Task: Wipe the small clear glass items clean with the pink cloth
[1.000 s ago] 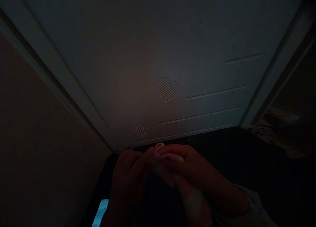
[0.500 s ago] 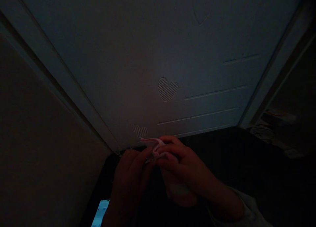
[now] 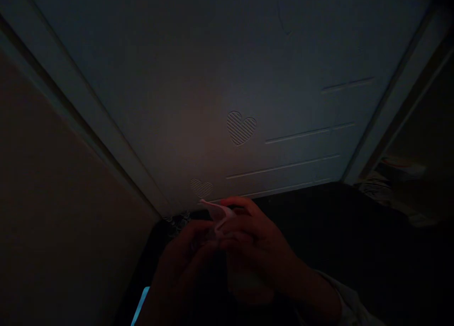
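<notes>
A large, pale, smooth panel (image 3: pixel 152 80) with grooved lines and hearts fills most of the view; its biggest striped heart (image 3: pixel 241 128) is the landmark. The scene is very dark, so colours and edges are uncertain. Left of the heart, beyond a long pale frame strip, lies a plain dim brown wall (image 3: pixel 53 189). Below the heart spreads a black surface (image 3: pixel 319 231), whose material is too dark to tell. The right hand (image 3: pixel 262 243) is below and slightly right of the heart, its wrist running into a pale grey fabric sleeve (image 3: pixel 349 300) that the lower edge cuts off. The left hand (image 3: pixel 182 252) is below and left of the heart, its forearm fading into shadow. Almost directly below the heart, between the hands, is a soft pink cloth (image 3: pixel 220 212), one pointed corner raised. The right fingers are closed on it; the left fingers are drawn narrow at its near side, but whether they grip it cannot be told. A paler bulky shape (image 3: pixel 250 283) beneath the right hand may belong to the cloth; the join is hidden. Far right of the heart and lower, blurred pale clutter (image 3: pixel 400 170) sits in shadow. Well below and left, a glowing blue rectangle (image 3: pixel 141 304) is partly covered by the left forearm and cut off.
</notes>
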A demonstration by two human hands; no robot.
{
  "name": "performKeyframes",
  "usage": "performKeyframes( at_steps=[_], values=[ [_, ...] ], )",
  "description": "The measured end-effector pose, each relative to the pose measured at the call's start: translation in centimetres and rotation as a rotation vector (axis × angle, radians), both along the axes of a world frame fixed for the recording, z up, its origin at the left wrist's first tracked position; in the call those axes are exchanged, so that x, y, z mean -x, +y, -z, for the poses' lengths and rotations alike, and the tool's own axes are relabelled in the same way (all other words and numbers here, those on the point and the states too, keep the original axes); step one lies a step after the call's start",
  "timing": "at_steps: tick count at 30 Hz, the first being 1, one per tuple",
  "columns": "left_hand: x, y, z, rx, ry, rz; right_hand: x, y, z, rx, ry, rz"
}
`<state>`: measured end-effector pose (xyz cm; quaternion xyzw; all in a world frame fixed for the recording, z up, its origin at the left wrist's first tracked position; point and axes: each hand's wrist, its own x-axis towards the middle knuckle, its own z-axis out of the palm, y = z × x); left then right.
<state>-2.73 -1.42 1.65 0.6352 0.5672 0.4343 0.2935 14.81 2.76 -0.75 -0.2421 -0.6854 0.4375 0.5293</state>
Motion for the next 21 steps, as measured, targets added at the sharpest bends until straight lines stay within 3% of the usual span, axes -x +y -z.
performKeyframes(
  at_steps=[11, 14, 21],
  values=[
    [0.1, 0.4, -0.6, 0.145, -0.307, 0.125, -0.4, -0.2, -0.8, -0.235, -0.128, 0.024],
    [-0.1, 0.7, -0.6, 0.115, -0.235, 0.103, -0.2, -0.1, -0.6, -0.203, -0.08, 0.027],
    [-0.1, 0.8, 1.4, -0.208, 0.097, -0.174, -0.1, 0.8, 0.3, 0.078, 0.091, 0.095]
  ],
)
